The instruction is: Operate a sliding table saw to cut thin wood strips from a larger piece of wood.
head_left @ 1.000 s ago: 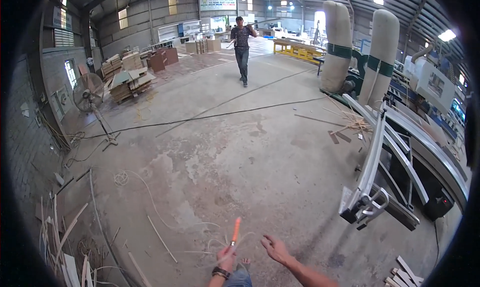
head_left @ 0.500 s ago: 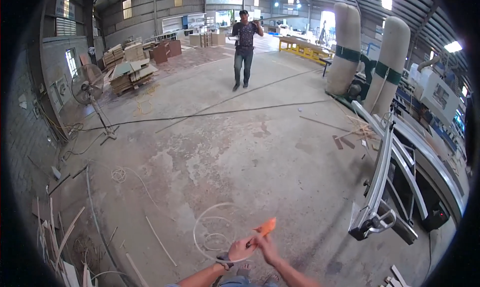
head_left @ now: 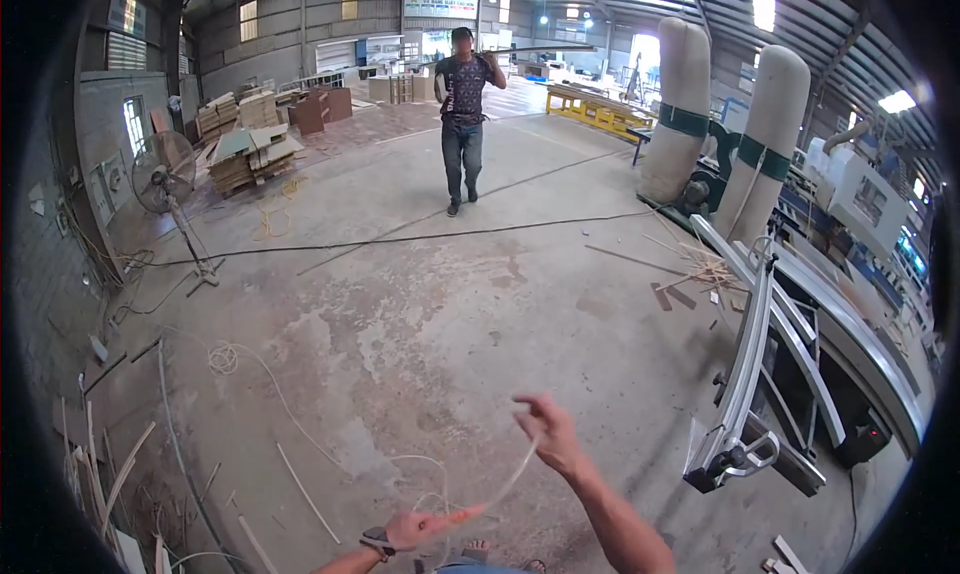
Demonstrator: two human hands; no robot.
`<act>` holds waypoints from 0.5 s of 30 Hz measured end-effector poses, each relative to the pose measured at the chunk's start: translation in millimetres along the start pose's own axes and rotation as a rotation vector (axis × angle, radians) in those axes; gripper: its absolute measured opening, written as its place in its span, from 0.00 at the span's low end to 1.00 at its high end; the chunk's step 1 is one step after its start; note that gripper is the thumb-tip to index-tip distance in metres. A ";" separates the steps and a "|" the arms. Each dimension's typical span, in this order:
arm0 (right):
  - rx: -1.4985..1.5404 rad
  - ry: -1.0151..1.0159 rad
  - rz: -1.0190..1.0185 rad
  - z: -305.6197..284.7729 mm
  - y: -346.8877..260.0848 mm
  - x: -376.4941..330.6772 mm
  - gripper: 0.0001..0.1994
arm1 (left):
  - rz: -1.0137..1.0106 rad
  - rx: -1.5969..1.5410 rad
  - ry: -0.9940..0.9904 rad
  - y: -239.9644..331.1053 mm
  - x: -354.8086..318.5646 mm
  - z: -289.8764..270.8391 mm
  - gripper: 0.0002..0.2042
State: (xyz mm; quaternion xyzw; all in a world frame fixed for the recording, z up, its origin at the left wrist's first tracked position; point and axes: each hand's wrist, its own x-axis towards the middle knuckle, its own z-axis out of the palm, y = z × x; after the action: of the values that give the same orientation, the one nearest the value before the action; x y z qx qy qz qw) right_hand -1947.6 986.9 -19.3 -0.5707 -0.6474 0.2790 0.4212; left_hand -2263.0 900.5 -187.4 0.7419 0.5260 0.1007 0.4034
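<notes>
My left hand (head_left: 408,530), with a dark band at its wrist, is closed around a slim orange thing (head_left: 458,515). Motion smears it, so its kind is unclear. To the right and higher up, my right hand (head_left: 552,439) has bent fingers around a pale, thin hose or strip (head_left: 516,476), which runs down toward the orange thing. Below and beside my hands, a thin whitish hose (head_left: 437,464) loops over the floor. It stretches away to a small coil (head_left: 223,358) at the left.
A person (head_left: 463,114) walks ahead, carrying a long bar on one shoulder. At the right stands a metal-railed machine (head_left: 760,374), with dust bags (head_left: 680,114) behind it. A pedestal fan (head_left: 165,179) and wood scraps (head_left: 110,464) line the left. A dark cable (head_left: 400,240) crosses the floor.
My hands have moved apart: the right one up and rightward, the left one down and leftward. The orange thing now points from my left hand. The person has come closer.
</notes>
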 end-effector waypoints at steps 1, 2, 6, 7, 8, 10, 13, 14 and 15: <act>-0.054 -0.178 -0.130 9.2 9.0 6.2 0.24 | 0.170 -0.148 0.044 7.1 -4.2 16.7 0.18; -0.097 -0.370 -0.269 22.6 19.3 15.4 0.29 | 0.325 -0.294 0.103 15.3 -10.1 28.4 0.17; -0.348 -0.463 -0.162 9.5 2.7 14.2 0.35 | 0.221 -0.395 0.029 14.7 -1.6 74.8 0.17; -0.204 -0.339 -0.059 2.9 15.3 5.3 0.33 | 0.028 -0.829 -0.019 22.0 -1.0 79.5 0.16; 0.011 -0.149 -0.004 -4.4 37.0 -5.8 0.31 | -0.164 -1.258 -0.086 36.8 9.4 79.7 0.14; 0.440 0.068 0.229 1.4 63.9 -38.5 0.28 | -0.116 -1.151 -0.040 46.5 30.9 74.8 0.10; 0.632 -0.054 0.368 55.6 78.7 -92.0 0.29 | 0.218 -0.705 0.237 88.4 44.1 80.2 0.08; 0.726 0.016 0.399 68.8 73.2 -99.5 0.31 | 0.179 -0.847 0.038 107.8 44.5 73.7 0.08; 0.821 0.094 0.428 77.6 68.1 -106.0 0.32 | 0.139 -0.978 -0.168 121.5 45.3 68.5 0.09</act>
State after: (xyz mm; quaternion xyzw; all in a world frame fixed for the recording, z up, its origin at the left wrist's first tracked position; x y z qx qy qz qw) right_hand -1980.9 906.2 -138.7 -0.4894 -0.3312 0.5668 0.5741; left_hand -2119.5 891.1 -159.1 0.5046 0.3323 0.3023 0.7373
